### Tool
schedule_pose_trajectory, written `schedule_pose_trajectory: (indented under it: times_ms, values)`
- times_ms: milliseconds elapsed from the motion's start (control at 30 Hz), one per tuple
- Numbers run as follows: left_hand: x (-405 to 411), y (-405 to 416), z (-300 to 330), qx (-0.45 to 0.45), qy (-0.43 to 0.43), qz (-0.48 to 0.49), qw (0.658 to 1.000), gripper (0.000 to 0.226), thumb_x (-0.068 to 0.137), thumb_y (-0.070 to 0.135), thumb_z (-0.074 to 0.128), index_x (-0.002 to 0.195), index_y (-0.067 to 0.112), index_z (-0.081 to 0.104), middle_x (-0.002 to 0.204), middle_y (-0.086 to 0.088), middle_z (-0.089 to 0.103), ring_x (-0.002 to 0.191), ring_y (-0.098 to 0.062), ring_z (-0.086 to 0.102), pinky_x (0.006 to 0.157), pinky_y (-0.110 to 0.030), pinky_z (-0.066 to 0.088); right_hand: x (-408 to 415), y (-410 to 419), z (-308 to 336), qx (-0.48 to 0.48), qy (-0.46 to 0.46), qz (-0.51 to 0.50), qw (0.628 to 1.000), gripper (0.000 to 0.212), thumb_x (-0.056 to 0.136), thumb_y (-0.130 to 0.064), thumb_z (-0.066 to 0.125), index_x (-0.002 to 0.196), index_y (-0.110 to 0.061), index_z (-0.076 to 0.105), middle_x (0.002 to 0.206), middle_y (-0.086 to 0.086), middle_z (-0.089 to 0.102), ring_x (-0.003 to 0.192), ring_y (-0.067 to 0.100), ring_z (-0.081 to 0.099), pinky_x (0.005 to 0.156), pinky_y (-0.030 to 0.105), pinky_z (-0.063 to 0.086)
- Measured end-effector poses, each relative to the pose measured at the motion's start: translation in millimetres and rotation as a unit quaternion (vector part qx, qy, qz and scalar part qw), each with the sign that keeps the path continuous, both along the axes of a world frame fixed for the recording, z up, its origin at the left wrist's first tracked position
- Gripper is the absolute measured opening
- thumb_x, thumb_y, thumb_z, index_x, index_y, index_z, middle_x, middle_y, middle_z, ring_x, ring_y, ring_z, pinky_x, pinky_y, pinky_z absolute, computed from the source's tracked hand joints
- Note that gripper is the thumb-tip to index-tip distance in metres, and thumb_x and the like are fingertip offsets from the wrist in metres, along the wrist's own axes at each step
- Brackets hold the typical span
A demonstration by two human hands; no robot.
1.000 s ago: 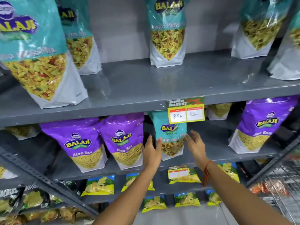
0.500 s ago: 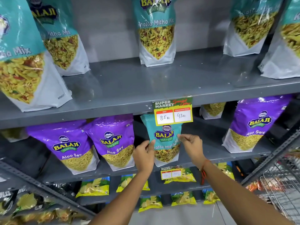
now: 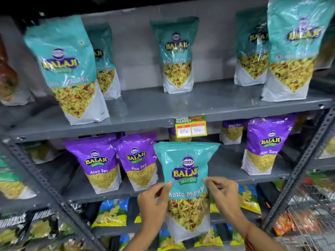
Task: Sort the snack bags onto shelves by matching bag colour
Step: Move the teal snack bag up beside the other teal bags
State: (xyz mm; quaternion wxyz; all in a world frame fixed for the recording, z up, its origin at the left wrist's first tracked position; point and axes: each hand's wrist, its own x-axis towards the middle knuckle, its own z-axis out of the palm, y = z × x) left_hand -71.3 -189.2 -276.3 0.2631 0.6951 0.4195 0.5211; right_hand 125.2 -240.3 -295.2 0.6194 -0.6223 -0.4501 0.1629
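While both hands, left (image 3: 154, 205) and right (image 3: 224, 198), pinch its sides, the glossy teal pouch (image 3: 186, 180) hangs upright; crinkled film.

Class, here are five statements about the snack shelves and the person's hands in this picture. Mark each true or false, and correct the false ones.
1. Both hands hold the teal Khatta Mitha Mix bag. True: the left hand and right hand grip its sides.
2. The top grey metal shelf carries purple bags. False: it carries teal bags.
3. The purple Aloo Sev bags stand on the middle shelf. True.
4. The held bag is upside down. False: its logo reads upright.
5. The yellow price label hangs on the bottom shelf's edge. False: it hangs from the top shelf's front edge.
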Motion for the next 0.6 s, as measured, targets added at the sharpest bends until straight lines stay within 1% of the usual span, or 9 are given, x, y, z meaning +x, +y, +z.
schedule_pose_trajectory:
  times_ms: [33,100,167,200,267,333,367,500,600]
  values:
    - [-1,1,16,0.007,-0.029,-0.007,1.0,0.037,0.084,0.031,0.07,0.051,0.032,0.056,0.041,0.011,0.04,0.041,-0.001,0.028,0.043,-0.012,0.019,-1,2,14,0.018,0.002,-0.004,1.0,0.026,0.081,-0.028,0.069,0.072,-0.004,0.075,0.073,-0.004,0.077,0.07,0.004,0.07,0.063,0.041,0.057]
    - [0,11,51,0.027,-0.086,-0.025,0.996,0.042,0.086,0.018,0.072,0.05,0.036,0.061,0.041,0.015,0.043,0.042,0.002,0.031,0.043,-0.01,0.022,-2,10,52,0.063,-0.005,-0.008,0.998,0.016,0.079,-0.019,0.073,0.064,-0.018,0.077,0.074,-0.018,0.077,0.074,0.003,0.071,0.068,0.034,0.058]
    - [3,25,92,0.075,-0.114,-0.028,0.99,0.04,0.086,0.022,0.072,0.05,0.035,0.06,0.041,0.015,0.044,0.043,0.002,0.032,0.043,-0.01,0.023,-1,26,99,0.118,-0.016,-0.011,0.993,0.027,0.079,-0.011,0.076,0.064,-0.034,0.074,0.073,-0.026,0.075,0.072,-0.003,0.069,0.068,0.022,0.054]
    - [6,33,113,0.097,-0.127,-0.027,0.987,0.037,0.086,0.023,0.072,0.053,0.034,0.06,0.041,0.015,0.043,0.043,0.002,0.032,0.043,-0.011,0.023,2,36,123,0.146,-0.017,-0.005,0.989,0.026,0.079,-0.013,0.075,0.067,-0.035,0.074,0.072,-0.024,0.075,0.071,-0.004,0.068,0.069,0.023,0.054]
    - [14,55,154,0.131,-0.153,-0.03,0.979,0.039,0.088,0.016,0.07,0.055,0.033,0.058,0.04,0.015,0.044,0.043,0.0,0.031,0.044,-0.013,0.024,9,60,169,0.195,-0.033,0.002,0.98,0.015,0.08,-0.025,0.071,0.067,-0.023,0.077,0.068,-0.015,0.074,0.069,-0.002,0.064,0.066,0.031,0.053]
    - [26,80,193,0.166,-0.16,-0.026,0.973,0.048,0.089,0.016,0.069,0.049,0.035,0.051,0.04,0.013,0.043,0.044,-0.001,0.03,0.045,-0.014,0.024,18,86,209,0.225,-0.053,0.007,0.973,0.035,0.082,-0.03,0.068,0.064,-0.001,0.07,0.063,-0.009,0.059,0.065,0.002,0.049,0.058,0.037,0.045]
    - [32,93,210,0.169,-0.164,-0.024,0.972,0.051,0.089,0.017,0.068,0.045,0.034,0.05,0.04,0.012,0.04,0.044,-0.002,0.028,0.045,-0.015,0.023,21,98,227,0.238,-0.059,0.005,0.969,0.039,0.084,-0.029,0.068,0.061,0.002,0.065,0.059,-0.005,0.049,0.063,0.005,0.041,0.054,0.038,0.039]
    - [55,148,252,0.149,-0.196,-0.048,0.968,0.052,0.09,0.015,0.067,0.042,0.032,0.056,0.037,0.014,0.04,0.044,0.0,0.03,0.047,-0.015,0.024,37,147,270,0.255,-0.059,-0.013,0.965,0.043,0.084,-0.024,0.069,0.049,-0.012,0.046,0.055,-0.002,0.032,0.059,0.009,0.03,0.053,0.034,0.029]
    - [67,182,261,0.12,-0.205,-0.048,0.97,0.045,0.088,0.024,0.069,0.044,0.029,0.059,0.039,0.013,0.043,0.048,-0.001,0.032,0.053,-0.025,0.028,48,178,274,0.238,-0.067,-0.021,0.969,0.051,0.084,-0.024,0.068,0.049,-0.015,0.032,0.054,0.0,0.023,0.057,0.012,0.022,0.054,0.032,0.02]
